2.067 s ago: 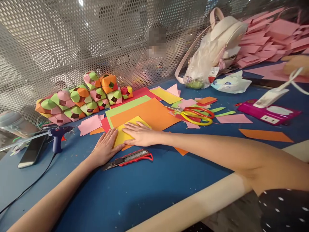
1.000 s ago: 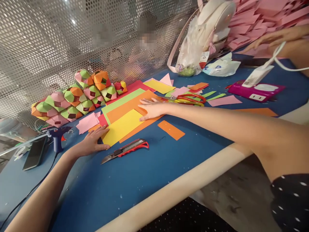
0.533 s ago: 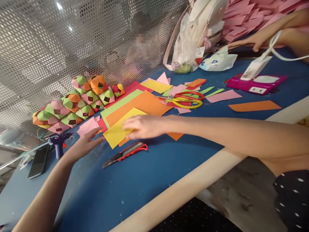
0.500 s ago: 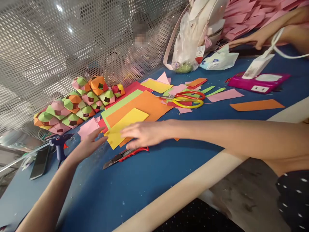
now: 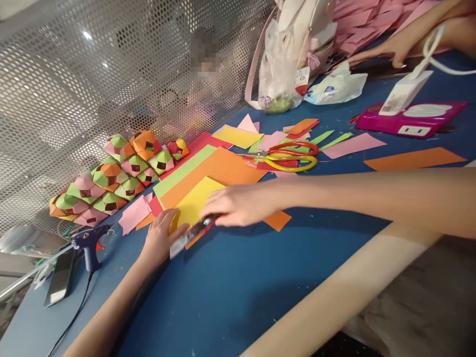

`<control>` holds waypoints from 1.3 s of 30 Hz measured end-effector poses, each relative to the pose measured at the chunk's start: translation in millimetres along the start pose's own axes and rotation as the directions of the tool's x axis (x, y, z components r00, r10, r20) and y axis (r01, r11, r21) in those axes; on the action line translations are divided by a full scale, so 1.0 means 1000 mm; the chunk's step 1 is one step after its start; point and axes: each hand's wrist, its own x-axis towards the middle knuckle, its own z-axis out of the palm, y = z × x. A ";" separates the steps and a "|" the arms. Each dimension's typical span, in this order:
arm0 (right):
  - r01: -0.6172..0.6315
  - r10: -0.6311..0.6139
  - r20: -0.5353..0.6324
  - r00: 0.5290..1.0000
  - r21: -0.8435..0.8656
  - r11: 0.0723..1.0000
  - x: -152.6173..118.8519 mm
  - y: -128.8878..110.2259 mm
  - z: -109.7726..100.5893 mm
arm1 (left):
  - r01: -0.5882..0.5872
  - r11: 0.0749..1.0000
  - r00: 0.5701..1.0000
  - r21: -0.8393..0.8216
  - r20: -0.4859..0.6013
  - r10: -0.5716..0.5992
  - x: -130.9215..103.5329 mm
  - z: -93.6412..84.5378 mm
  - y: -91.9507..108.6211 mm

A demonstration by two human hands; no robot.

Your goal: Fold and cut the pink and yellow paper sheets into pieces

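My right hand (image 5: 238,204) is closed round the handle of a utility knife (image 5: 197,229), whose front end points down and left, blurred by motion. Beneath it lies a yellow paper sheet (image 5: 197,198), on top of orange sheets (image 5: 230,166), with a green sheet (image 5: 186,171) and a red sheet (image 5: 203,144) behind. My left hand (image 5: 159,235) rests at the left edge of the yellow paper, fingers apart, close to the knife's front end. Red-and-yellow-handled scissors (image 5: 293,156) lie on paper scraps to the right.
Folded paper balls (image 5: 111,176) are piled by the mesh panel. A glue gun (image 5: 89,245) and phone (image 5: 61,277) lie left. At right are a purple power strip (image 5: 409,119), a tissue pack (image 5: 336,89), a bag (image 5: 312,29) and another person's hand (image 5: 397,49).
My right hand has taken hold of the knife and lifted it from the table. My left hand has come to the yellow paper's left edge. The view has shifted slightly.
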 end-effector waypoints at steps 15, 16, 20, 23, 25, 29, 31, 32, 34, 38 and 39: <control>-0.606 0.527 -0.395 0.752 -0.101 0.789 -0.059 0.093 0.007 | 0.157 0.987 0.984 -0.041 -0.077 -0.160 0.015 0.002 0.003; -0.599 0.510 -0.410 0.756 -0.122 0.791 -0.059 0.093 0.009 | 0.166 0.986 0.983 -0.018 -0.081 -0.167 0.020 0.004 0.004; -0.594 0.499 -0.417 0.760 -0.135 0.793 -0.060 0.090 0.009 | 0.140 0.989 0.990 0.041 -0.032 -0.139 0.029 0.013 0.007; -0.592 0.501 -0.414 0.760 -0.121 0.797 -0.061 0.086 0.007 | 0.120 0.992 0.992 0.027 -0.044 -0.119 0.027 0.015 0.007; -0.592 0.504 -0.413 0.759 -0.116 0.797 -0.062 0.084 0.006 | 0.112 0.994 0.992 0.012 -0.061 -0.111 0.025 0.014 0.008; -0.602 0.523 -0.397 0.754 -0.098 0.793 -0.062 0.085 0.005 | 0.105 0.994 0.990 -0.023 -0.096 -0.106 0.024 0.014 0.008; -0.615 0.537 -0.386 0.750 -0.106 0.781 -0.062 0.085 0.005 | 0.097 0.995 0.989 -0.030 -0.112 -0.100 0.025 0.015 0.007; -0.620 0.542 -0.380 0.749 -0.115 0.776 -0.062 0.085 0.004 | 0.093 0.995 0.989 -0.029 -0.117 -0.096 0.025 0.015 0.007; -0.621 0.544 -0.369 0.753 -0.128 0.773 -0.061 0.083 0.003 | 0.085 0.996 0.989 -0.019 -0.120 -0.087 0.025 0.015 0.007; -0.586 0.524 -0.345 0.778 -0.101 0.804 -0.062 0.076 -0.002 | 0.091 0.996 0.989 0.003 -0.121 -0.090 0.024 0.014 0.009; -0.572 0.516 -0.334 0.789 -0.093 0.815 -0.063 0.075 -0.004 | 0.093 0.996 0.988 0.005 -0.121 -0.092 0.024 0.013 0.010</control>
